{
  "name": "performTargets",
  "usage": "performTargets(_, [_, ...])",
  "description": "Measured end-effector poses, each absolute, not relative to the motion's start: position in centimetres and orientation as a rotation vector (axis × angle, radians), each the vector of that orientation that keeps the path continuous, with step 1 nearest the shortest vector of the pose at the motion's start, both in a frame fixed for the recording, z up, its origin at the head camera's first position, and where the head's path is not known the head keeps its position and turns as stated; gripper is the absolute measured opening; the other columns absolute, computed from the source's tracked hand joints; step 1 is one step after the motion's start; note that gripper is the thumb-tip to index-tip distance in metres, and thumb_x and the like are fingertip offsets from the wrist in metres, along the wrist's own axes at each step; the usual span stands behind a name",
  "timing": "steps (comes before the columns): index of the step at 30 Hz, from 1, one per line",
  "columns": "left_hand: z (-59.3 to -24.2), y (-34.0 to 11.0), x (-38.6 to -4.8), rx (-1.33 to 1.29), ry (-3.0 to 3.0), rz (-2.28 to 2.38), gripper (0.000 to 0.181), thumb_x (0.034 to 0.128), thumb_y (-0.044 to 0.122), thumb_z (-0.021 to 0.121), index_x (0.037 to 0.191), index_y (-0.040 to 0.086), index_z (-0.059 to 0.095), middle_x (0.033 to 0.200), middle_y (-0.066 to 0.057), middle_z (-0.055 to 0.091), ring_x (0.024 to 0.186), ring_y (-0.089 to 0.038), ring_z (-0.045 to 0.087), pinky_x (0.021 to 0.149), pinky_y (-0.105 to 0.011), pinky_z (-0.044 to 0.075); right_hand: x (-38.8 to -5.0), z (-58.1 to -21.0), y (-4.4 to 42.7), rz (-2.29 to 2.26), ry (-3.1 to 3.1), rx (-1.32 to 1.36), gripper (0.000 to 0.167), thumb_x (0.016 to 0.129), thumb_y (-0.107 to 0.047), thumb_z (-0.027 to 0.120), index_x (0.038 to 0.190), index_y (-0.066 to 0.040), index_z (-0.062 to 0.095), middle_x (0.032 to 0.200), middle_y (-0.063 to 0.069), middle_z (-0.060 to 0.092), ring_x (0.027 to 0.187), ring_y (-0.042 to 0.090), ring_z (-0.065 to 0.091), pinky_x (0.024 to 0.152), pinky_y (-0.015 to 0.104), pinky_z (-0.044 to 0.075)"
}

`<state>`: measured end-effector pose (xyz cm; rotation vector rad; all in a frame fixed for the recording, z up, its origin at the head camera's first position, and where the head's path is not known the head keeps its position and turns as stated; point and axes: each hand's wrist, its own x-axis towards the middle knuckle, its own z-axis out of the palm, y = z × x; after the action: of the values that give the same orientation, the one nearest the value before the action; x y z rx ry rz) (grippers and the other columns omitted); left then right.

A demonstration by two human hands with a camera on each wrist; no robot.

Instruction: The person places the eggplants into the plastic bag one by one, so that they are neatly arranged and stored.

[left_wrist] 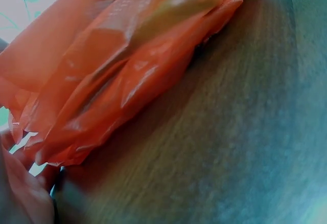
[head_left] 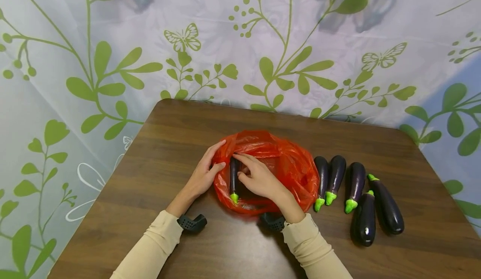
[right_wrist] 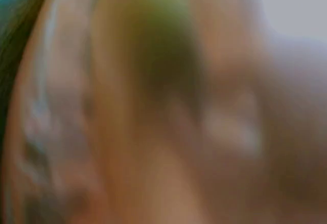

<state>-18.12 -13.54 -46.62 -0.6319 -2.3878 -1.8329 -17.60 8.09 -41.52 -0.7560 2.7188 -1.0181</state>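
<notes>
A red plastic bag (head_left: 300, 166) stands with its mouth open at the middle of the table. My left hand (head_left: 203, 174) holds the bag's left rim, thumb toward the inside. Inside, along the left wall, lies a dark purple eggplant (head_left: 234, 176), its green cap toward me. My right hand (head_left: 259, 178) reaches into the bag, fingers extended over the eggplant's far end and thumb beside it. In the left wrist view the bag (left_wrist: 122, 65) shows a greenish shape through its wall. The right wrist view is blurred, with a green patch (right_wrist: 163, 24) close to the lens.
To the right of the bag lie several more eggplants (head_left: 355, 185) with green caps, the nearest close against the bag. The brown wooden table (head_left: 150, 153) has rounded far corners. Behind it hangs a leaf-patterned cloth (head_left: 210, 28).
</notes>
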Motion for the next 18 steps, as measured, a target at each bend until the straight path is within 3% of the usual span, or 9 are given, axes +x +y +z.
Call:
performTargets(5, [-46.6,-13.6,-17.9,-0.628,-2.374,-1.826,0.061,0.1013,0.012,0.055,0.159,0.021,0.038,0.161,-0.006,0.039,0.148,-0.029,0.038,0.121,-0.057,0.032,-17.3,-41.9,7.7,-1.096,2.669,-0.74,0.057,0.097,-0.012,0.065,0.152,-0.01,0.05,0.149,0.012,0.054,0.107,0.024,0.07,0.094,0.04,0.059])
performTargets(18, [-46.6,-13.8,-18.1,-0.608,-2.293,-1.963,0.06,0.1011,0.01,0.051,0.159,0.019,0.038,0.159,-0.008,0.04,0.144,-0.03,0.042,0.119,-0.056,0.035,-17.1,-42.0,6.8,-1.096,2.667,-0.77,0.056,0.098,-0.013,0.064,0.151,-0.005,0.049,0.149,0.014,0.054,0.111,0.027,0.069,0.101,0.045,0.056])
